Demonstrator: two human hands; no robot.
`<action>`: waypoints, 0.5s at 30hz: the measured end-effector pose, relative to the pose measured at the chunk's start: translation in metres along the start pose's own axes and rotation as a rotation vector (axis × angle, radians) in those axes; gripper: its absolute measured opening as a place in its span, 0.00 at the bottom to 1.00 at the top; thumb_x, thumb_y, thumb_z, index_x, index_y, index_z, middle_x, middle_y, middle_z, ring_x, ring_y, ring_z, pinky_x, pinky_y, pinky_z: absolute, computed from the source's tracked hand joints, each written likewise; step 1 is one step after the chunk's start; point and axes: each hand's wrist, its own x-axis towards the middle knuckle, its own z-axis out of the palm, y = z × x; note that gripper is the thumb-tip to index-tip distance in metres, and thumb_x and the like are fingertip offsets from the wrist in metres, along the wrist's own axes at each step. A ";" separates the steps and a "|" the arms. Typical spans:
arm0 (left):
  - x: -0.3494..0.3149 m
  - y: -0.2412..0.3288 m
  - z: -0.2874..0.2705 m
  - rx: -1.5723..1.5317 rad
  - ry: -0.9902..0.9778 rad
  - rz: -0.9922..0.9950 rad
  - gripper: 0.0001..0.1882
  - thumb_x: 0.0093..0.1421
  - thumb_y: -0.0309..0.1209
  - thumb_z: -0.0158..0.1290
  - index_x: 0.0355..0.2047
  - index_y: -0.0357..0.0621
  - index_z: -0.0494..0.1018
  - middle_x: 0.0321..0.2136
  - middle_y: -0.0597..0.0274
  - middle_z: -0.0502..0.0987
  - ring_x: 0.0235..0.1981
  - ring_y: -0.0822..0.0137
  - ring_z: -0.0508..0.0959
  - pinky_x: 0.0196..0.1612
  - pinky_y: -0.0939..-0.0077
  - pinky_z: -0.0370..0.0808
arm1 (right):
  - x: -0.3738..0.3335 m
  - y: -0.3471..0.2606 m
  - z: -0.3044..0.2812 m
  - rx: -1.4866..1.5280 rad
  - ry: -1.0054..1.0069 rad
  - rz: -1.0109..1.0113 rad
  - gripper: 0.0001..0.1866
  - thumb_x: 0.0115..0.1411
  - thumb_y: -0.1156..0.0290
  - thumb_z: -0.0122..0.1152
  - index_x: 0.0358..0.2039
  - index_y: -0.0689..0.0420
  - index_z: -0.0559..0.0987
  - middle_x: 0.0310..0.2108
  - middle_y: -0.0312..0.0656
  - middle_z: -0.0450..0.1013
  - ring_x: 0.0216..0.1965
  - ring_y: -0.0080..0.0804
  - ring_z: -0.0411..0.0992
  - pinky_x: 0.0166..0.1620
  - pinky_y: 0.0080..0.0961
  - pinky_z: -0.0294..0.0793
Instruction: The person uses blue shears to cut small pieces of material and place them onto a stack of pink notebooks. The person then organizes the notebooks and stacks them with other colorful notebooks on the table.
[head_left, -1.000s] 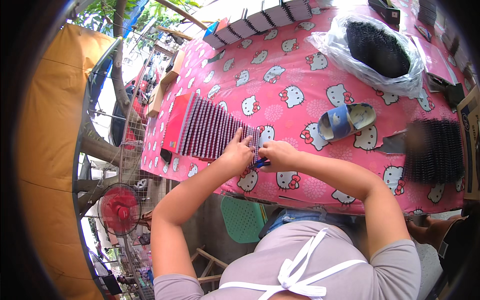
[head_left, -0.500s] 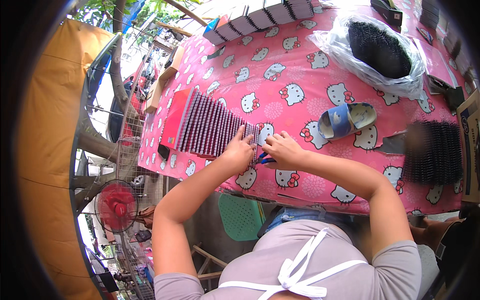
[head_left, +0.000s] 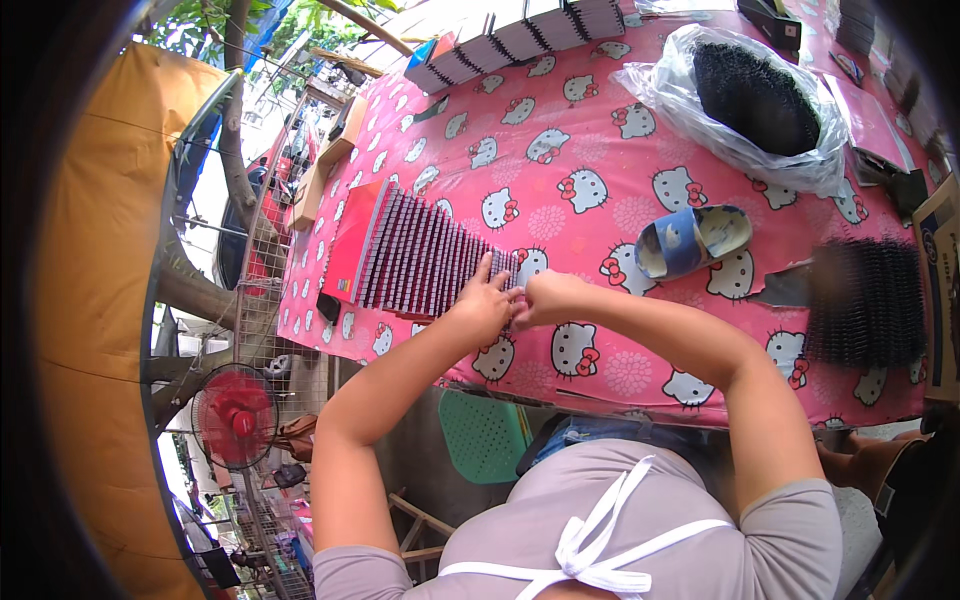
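Observation:
A fanned row of red-covered notebooks [head_left: 425,255] with spiral-bound edges lies on the left part of the table. My left hand [head_left: 486,303] rests on the near right end of this row, index finger stretched out over the bindings. Right against it, my right hand [head_left: 548,298] is closed at the end of the row, fingertips meeting those of the left. The blue-handled pliers in it are hidden behind the fingers at this moment.
A blue slipper [head_left: 693,241] lies right of my hands. Black spiral coils [head_left: 866,305] are piled at the right, more in a clear plastic bag [head_left: 680,110] behind. Bound notebooks [head_left: 520,45] stand at the far edge. A green stool [head_left: 480,440] is below the table's front edge.
My right hand has turned and drawn in toward my left hand, so the blue pliers handles no longer show. The left hand stays on the notebooks, nearly still.

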 end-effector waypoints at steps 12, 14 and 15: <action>0.006 0.002 -0.002 0.095 -0.125 -0.012 0.23 0.52 0.39 0.52 0.51 0.52 0.72 0.55 0.70 0.68 0.62 0.62 0.59 0.64 0.39 0.38 | -0.011 0.019 0.032 -0.520 0.354 -0.381 0.24 0.45 0.54 0.67 0.37 0.56 0.75 0.38 0.42 0.68 0.44 0.38 0.67 0.46 0.38 0.64; 0.005 0.001 -0.001 0.101 -0.099 -0.012 0.23 0.52 0.39 0.53 0.50 0.52 0.72 0.55 0.70 0.68 0.62 0.62 0.59 0.64 0.39 0.38 | -0.004 0.018 0.033 -0.391 0.270 -0.354 0.23 0.45 0.54 0.66 0.37 0.56 0.75 0.37 0.42 0.68 0.43 0.37 0.67 0.45 0.36 0.65; 0.005 0.001 0.000 0.099 -0.086 -0.014 0.23 0.51 0.40 0.54 0.50 0.52 0.72 0.55 0.70 0.68 0.62 0.62 0.59 0.64 0.38 0.39 | -0.004 0.014 0.030 -0.381 0.225 -0.312 0.23 0.44 0.54 0.67 0.37 0.56 0.75 0.36 0.42 0.69 0.42 0.37 0.68 0.44 0.37 0.66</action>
